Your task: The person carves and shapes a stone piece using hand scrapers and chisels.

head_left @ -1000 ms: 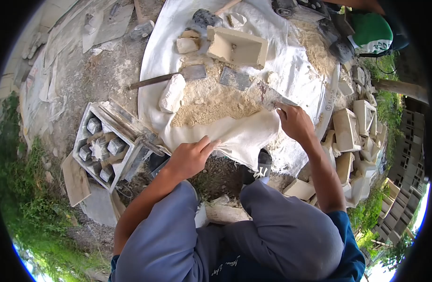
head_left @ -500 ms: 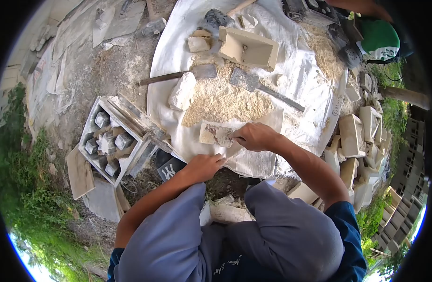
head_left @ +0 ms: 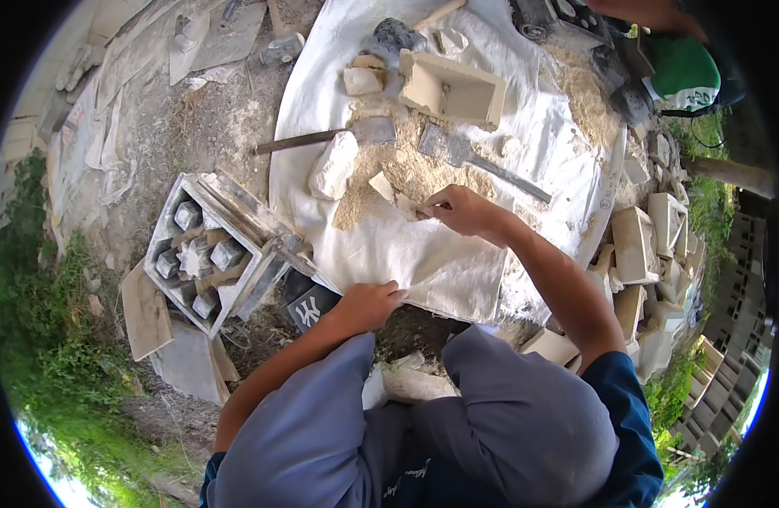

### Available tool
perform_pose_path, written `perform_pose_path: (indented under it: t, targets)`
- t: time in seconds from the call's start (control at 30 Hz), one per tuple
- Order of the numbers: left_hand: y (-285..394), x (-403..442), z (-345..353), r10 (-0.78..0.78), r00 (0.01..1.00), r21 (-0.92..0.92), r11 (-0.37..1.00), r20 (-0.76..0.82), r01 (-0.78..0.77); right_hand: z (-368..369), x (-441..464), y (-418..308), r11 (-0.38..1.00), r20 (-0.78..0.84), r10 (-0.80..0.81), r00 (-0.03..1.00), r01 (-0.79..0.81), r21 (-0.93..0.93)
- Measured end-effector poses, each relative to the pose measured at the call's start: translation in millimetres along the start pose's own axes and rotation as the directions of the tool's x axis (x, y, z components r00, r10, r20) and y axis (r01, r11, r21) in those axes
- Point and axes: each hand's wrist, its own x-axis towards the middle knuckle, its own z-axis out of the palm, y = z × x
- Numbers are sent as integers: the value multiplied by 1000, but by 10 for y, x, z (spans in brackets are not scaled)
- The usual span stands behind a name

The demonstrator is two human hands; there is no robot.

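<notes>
My right hand [head_left: 461, 209] is closed on a flat scraper [head_left: 393, 193], which is tilted over a heap of pale crumbs [head_left: 423, 165]. My left hand [head_left: 372, 305] pinches the near edge of the white cloth [head_left: 364, 250]. Beyond the heap lie a flat tool with a long grey handle [head_left: 446, 146] and another with a dark handle [head_left: 375, 130]. A white stone chunk [head_left: 332, 167] rests on the cloth left of the heap. Farther back stands a hollow cream block [head_left: 454, 88].
A metal mould [head_left: 194, 254] with several posts stands at the left. Several pale blocks [head_left: 633, 245] are piled at the right. A co-worker in green [head_left: 681, 72] is at the upper right. A dark stone [head_left: 398, 35] lies at the back.
My right hand let go of the long-handled tool, took up the scraper, then moved it away from me toward the heap. The crumbs have shifted away from the near part of the cloth.
</notes>
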Motion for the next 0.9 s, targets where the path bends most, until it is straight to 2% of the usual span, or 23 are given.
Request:
perform_pose_path:
  t: [0.03, 0.1, 0.17, 0.2, 0.23, 0.27, 0.3, 0.37, 0.4, 0.47, 0.5, 0.57, 0.6, 0.67, 0.7, 0.77, 0.83, 0.9]
  targets:
    - [5, -5, -4, 1, 1000, 1, 1000, -1, -1, -30, -78, -85, 1000, -1, 0, 1000, 0, -1]
    - [6, -7, -20, -8, 1000, 9, 1000, 13, 8, -40, -166, -161, 987, 274, 113, 955, -141, 82]
    - [-2, -6, -21, -8, 1000, 9, 1000, 12, 8, -1, -190, -88, 987, 247, 145, 958, -158, 35]
    - [0, -15, -9, -13, 1000, 7, 1000, 13, 13, 9, -196, -47, 998, 21, 1, 1000, 0, -58]
    - [-4, -23, 6, -17, 1000, 4, 1000, 12, 17, 21, -200, -9, 974, -187, -168, 968, 134, -180]
    - [-9, -29, 16, -5, 1000, 13, 1000, 3, 5, -27, -205, 40, 982, -283, -170, 944, 138, -130]
    - [-14, -28, 22, 9, 1000, 23, 1000, -5, -9, -156, -257, -194, 990, -308, -49, 950, 5, -144]
    - [1, -20, -9, -3, 1000, 26, 1000, 14, 2, -163, 9, 62, 926, -406, -88, 909, -76, -371]
    - [10, -13, -23, -13, 999, 30, 999, 32, 12, -137, 51, 34, 926, -411, -86, 908, -79, -368]
    - [11, -5, -30, -21, 998, 44, 999, 63, 18, -23, 180, -143, 900, -298, -26, 954, -107, -423]
    - [17, 13, -22, -37, 996, 57, 998, 87, 32, 83, 180, -143, 889, -260, -100, 960, -31, -457]
    - [11, 29, -4, -35, 997, 42, 999, 72, 32, 371, 140, 19, 871, -336, -268, 903, 78, -485]
    - [11, 13, -19, -33, 997, 28, 999, 64, 31, 406, 62, -12, 872, -338, -270, 902, 80, -484]
    - [-3, 10, -44, -32, 998, 50, 998, 63, 29, 349, -48, -55, 876, -268, -142, 953, -5, -483]
    - [16, -3, -34, -28, 997, 59, 998, 70, 24, 299, -74, -46, 876, -266, -141, 954, -5, -483]
    - [29, -18, -20, -32, 997, 53, 998, 71, 28, 160, -135, -12, 919, -85, 39, 996, -69, -389]
    - [14, 12, -9, -40, 997, 49, 998, 60, 37, 25, -223, -58, 905, -111, 63, 992, -104, -414]
    - [15, -4, 27, -64, 996, 46, 997, 59, 62, -55, -246, -85, 938, -375, 19, 927, -147, -315]
